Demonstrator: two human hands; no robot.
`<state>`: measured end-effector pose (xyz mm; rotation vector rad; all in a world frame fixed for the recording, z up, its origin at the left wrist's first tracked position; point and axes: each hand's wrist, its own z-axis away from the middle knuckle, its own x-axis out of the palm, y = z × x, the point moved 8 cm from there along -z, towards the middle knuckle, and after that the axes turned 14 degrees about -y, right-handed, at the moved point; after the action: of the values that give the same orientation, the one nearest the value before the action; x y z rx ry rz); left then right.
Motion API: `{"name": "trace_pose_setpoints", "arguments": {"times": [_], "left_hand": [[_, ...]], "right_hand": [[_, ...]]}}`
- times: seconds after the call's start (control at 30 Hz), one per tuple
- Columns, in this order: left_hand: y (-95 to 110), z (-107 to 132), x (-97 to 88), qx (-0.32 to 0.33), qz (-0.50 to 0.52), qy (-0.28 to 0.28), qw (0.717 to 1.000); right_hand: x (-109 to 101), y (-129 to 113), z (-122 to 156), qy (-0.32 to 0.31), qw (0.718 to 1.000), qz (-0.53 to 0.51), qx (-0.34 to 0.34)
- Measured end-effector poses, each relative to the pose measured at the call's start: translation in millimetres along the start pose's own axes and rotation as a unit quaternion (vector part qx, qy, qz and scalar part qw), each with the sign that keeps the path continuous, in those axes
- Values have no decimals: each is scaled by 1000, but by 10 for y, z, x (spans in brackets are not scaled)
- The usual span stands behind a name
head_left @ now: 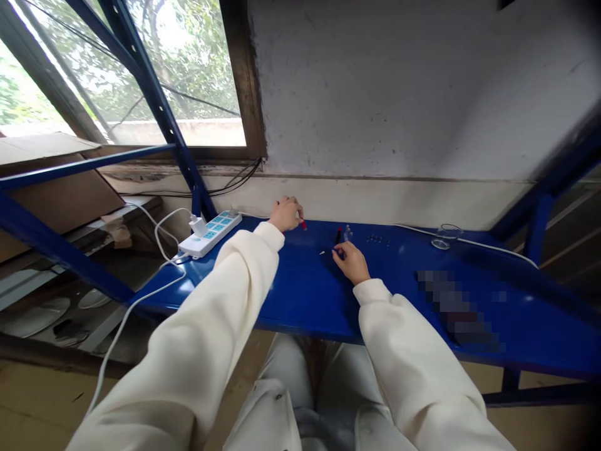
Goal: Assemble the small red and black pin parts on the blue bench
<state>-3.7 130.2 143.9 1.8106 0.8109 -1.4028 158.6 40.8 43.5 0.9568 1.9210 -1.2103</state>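
My left hand [285, 214] is over the far left part of the blue tabletop [305, 294], its fingers curled. A small red piece [303, 224] sticks out at its fingertips, seemingly gripped there. My right hand [352, 263] is lower and to the right, thumb and fingers pinched together close to the surface; what they hold is too small to make out. Just left of those fingers lies a tiny white piece [322, 252]. Beyond them is a small black and red object [339, 235], beside some small clear pieces [347, 233].
Several tiny pieces [374, 238] lie in rows farther right. A clear glass cup [446, 236] is at the back right, near a white cable [500, 249]. A blurred dark object [457, 307] lies at the right. A white power strip [211, 234] with a plugged-in charger occupies the left end.
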Motion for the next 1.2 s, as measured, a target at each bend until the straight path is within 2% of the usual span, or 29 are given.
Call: {"name": "trace_pose_setpoints", "arguments": {"times": [0.13, 0.27, 0.6, 1.2], "left_hand": [[-207, -40, 156, -20, -57, -81, 995], [-293, -1, 332, -34, -85, -108, 990], [-470, 24, 448, -63, -102, -117, 986], [-549, 26, 488, -94, -78, -123, 985]], "right_hand": [[6, 21, 10, 7, 1000, -19, -4], [15, 31, 0, 12, 999, -36, -11], [19, 27, 7, 1, 999, -36, -6], [14, 36, -2, 5, 999, -40, -10]]}}
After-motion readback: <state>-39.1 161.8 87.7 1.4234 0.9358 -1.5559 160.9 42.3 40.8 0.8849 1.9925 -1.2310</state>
